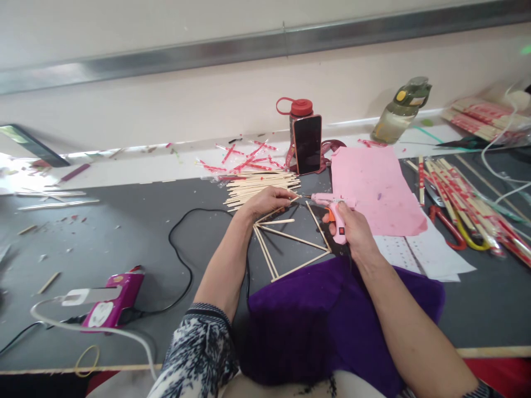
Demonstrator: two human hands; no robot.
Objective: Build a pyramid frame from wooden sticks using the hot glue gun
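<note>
My right hand [350, 229] is wrapped round a pink hot glue gun [338, 225] with an orange trigger. Its nozzle points left, close to the end of a wooden stick [277, 213] pinched in my left hand [267, 203]; whether the two touch I cannot tell. That stick belongs to an open frame of thin wooden sticks [298, 239] on the dark table, joined at the corners. A pile of loose sticks [263, 187] lies just behind my left hand. Purple cloth [298, 298] is spread below the frame.
A phone [307, 145] leans on a red-lidded bottle [301, 106]. Pink paper [377, 190], scissors [450, 229] and wrapped sticks [464, 199] lie to the right, with a water bottle [396, 119] behind. A magenta power strip [114, 301] and cables occupy the left.
</note>
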